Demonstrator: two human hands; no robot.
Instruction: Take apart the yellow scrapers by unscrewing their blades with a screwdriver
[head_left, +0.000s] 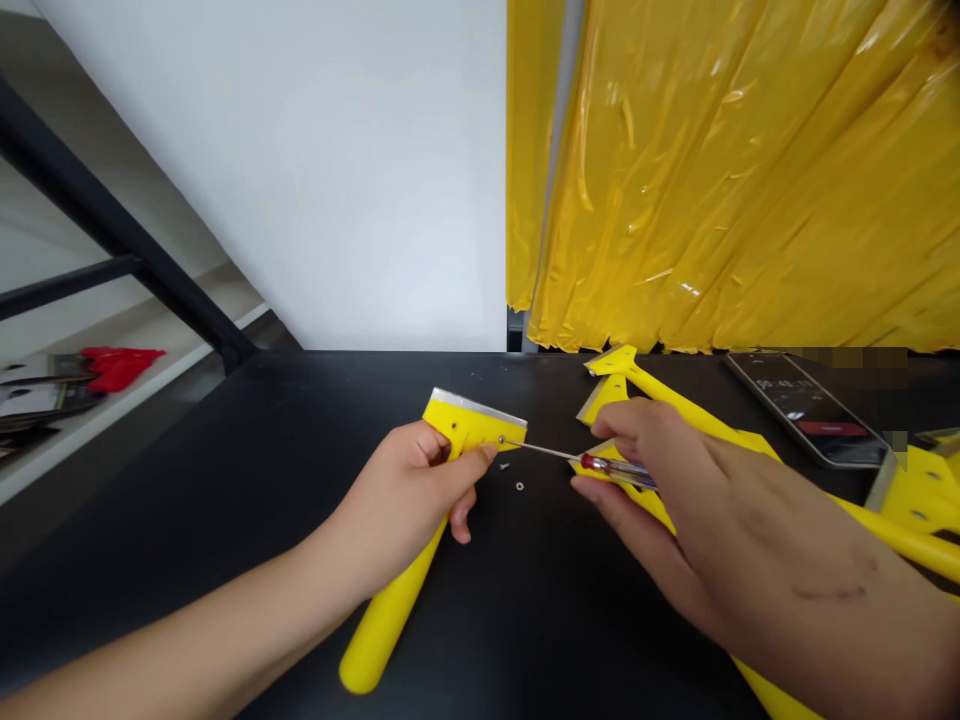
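My left hand (420, 475) is closed around the neck of a yellow scraper (397, 610), just below its wide head with a metal blade along the top edge. The thumb presses beside a screw (502, 440) in the head's right side; a dark hole shows on the left side. In my right hand (697, 500) is a screwdriver (619, 470) with a clear handle and red collar, its thin shaft pointing left and its tip at that screw. Below the scraper head, a small loose screw (505, 466) and a nut or washer (520, 486) lie on the black table (300, 620).
Several more yellow scrapers (675, 400) lie on the right, partly behind my right hand. A phone (810, 410) with a running timer rests at the back right. Yellow plastic sheeting (735, 180) hangs behind the table. On the left stands a shelf with a red item (124, 368).
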